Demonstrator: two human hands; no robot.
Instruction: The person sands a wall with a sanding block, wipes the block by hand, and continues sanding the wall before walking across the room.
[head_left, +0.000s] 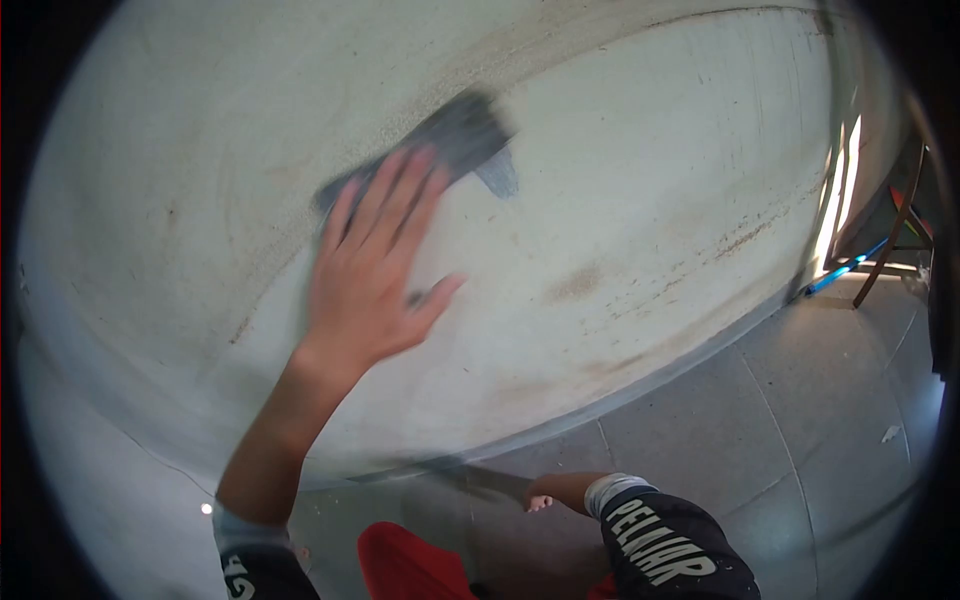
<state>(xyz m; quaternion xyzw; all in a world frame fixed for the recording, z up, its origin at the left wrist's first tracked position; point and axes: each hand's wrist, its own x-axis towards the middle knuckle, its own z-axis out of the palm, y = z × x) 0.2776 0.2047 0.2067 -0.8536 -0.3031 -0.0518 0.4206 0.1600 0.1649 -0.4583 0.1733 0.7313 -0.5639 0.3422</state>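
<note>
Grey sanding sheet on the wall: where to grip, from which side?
Probably the free upper-right end of the grey sheet, coming from the right: it lies flat on the wall and the left hand covers its lower-left end, fingers spread.

Left hand (370,270) flat, arm outstretched

Single head-worn fisheye view, facing forward and down, very close to a pale wall (640,200), tilted, with tiled floor (800,450) at lower right.
</note>
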